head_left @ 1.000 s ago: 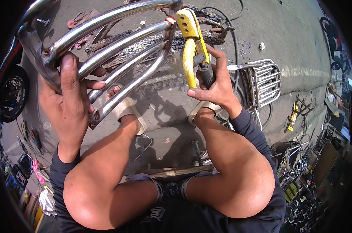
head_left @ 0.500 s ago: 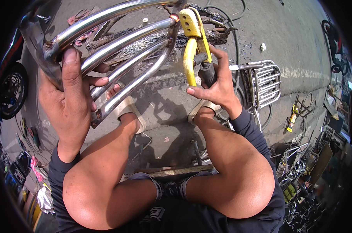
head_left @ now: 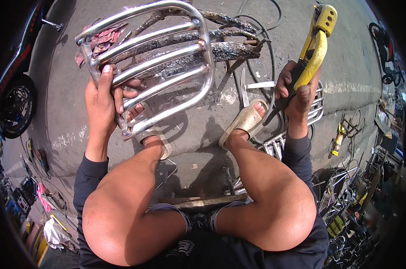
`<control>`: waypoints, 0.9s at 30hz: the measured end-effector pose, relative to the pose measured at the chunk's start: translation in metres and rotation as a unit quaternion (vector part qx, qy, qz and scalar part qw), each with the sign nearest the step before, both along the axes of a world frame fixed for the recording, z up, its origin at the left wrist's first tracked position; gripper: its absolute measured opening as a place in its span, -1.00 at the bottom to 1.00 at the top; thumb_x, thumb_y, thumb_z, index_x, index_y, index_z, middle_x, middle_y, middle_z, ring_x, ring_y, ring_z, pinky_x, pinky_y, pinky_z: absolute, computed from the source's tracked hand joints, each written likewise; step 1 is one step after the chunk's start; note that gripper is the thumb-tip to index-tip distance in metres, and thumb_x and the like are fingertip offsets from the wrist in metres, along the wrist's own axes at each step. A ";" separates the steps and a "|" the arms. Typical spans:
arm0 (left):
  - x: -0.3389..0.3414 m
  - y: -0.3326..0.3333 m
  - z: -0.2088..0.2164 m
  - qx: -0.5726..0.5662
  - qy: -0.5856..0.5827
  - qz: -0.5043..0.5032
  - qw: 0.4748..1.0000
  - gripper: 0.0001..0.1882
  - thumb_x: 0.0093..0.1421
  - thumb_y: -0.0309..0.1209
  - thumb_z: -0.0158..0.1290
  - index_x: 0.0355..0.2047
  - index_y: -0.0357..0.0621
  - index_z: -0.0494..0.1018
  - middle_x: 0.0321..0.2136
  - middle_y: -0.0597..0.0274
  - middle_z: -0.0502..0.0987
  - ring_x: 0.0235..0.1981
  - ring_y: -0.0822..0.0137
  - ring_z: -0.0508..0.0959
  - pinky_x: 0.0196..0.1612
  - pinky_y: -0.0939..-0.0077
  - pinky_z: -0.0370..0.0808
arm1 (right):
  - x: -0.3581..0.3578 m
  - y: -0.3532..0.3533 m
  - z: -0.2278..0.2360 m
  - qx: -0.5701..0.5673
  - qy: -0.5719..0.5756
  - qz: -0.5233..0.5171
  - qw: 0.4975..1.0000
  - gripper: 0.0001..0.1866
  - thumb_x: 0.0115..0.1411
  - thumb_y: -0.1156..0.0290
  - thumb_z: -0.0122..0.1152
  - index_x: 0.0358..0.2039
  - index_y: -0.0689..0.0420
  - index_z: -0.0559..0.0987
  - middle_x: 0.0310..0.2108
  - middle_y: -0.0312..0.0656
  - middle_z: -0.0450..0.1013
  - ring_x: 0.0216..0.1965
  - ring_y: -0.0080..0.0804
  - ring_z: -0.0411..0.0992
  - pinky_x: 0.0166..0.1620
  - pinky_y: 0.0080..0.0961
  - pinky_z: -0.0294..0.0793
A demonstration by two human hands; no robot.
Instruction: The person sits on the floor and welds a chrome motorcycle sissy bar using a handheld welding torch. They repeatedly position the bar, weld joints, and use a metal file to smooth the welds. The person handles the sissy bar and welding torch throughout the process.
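My left hand (head_left: 102,101) is closed around the lower left end of a shiny metal tube rack (head_left: 160,62) with curved parallel bars, holding it up tilted. A small weld spot glows orange where a bar meets the right side of its frame. My right hand (head_left: 301,96) grips a yellow welding electrode holder (head_left: 319,56) by its dark handle, well to the right of the rack. I cannot make out a rod in its jaws. Behind the rack stands a low metal stand (head_left: 236,53) crusted with weld spatter.
A black cable (head_left: 273,54) winds over the floor by my right foot. Beyond my right hand lies another tube rack (head_left: 318,110), with a yellow packet (head_left: 338,141) farther right. A reddish cloth (head_left: 109,40) lies beyond the left hand. At the far left is a motorcycle wheel (head_left: 18,105).
The electrode holder has swung away to the right from the rack and turned. My left hand has shifted right, and the rack now sits lower and flatter, its whole outline showing. The glow is smaller.
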State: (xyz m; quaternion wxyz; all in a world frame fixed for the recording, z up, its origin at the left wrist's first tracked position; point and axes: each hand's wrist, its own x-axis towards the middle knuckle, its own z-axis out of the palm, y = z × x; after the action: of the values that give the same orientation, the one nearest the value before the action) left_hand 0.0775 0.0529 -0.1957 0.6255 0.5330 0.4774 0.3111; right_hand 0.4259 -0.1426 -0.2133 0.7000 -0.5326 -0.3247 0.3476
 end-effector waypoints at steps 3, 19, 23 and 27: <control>0.001 0.008 -0.021 -0.049 0.028 0.038 0.998 -0.63 0.51 -0.21 -0.07 -0.02 -0.38 0.37 -0.52 0.07 0.58 -0.62 0.48 0.51 -0.38 0.48 0.66 | 0.020 0.015 0.013 -0.066 -0.239 -0.173 0.953 0.08 -0.03 -0.07 0.64 0.28 0.20 0.16 -0.41 -0.23 0.41 -0.61 -0.57 0.39 -0.57 -0.60 0.41; 0.003 0.096 -0.053 0.455 0.464 -0.052 0.758 -0.52 0.40 -0.16 0.09 0.15 -0.26 0.50 0.05 -0.21 0.55 0.12 -0.06 0.54 0.18 0.18 0.44 | 0.048 -0.035 -0.023 -0.097 0.129 -0.078 0.984 -0.33 0.16 0.10 0.34 0.14 0.17 0.30 -0.31 -0.26 0.37 -0.35 -0.51 0.46 -0.37 -0.58 0.53; 0.007 0.101 -0.032 0.427 0.415 -0.040 0.802 -0.57 0.38 -0.14 0.12 0.08 -0.21 0.55 -0.02 -0.18 0.59 0.03 -0.14 0.59 0.09 0.08 0.49 | 0.027 -0.046 -0.026 -0.072 0.139 -0.098 0.983 -0.28 0.12 0.09 0.36 0.16 0.21 0.29 -0.26 -0.23 0.33 -0.35 -0.47 0.40 -0.30 -0.49 0.49; 0.037 0.113 0.003 0.423 0.349 -0.063 0.834 -0.59 0.37 -0.11 0.16 0.03 -0.15 0.61 -0.09 -0.06 0.63 -0.12 0.09 0.66 -0.10 0.26 0.58 | 0.005 -0.055 -0.029 0.002 0.169 -0.093 0.981 -0.24 0.12 0.00 0.38 0.18 0.09 0.24 -0.29 -0.25 0.27 -0.38 -0.49 0.36 -0.32 -0.48 0.47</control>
State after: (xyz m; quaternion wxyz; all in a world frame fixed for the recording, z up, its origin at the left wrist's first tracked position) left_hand 0.1148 0.1659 -0.1930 0.1490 0.8476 0.4512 0.2362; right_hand 0.4308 -0.1976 -0.2422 0.7751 -0.4926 -0.1517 0.3655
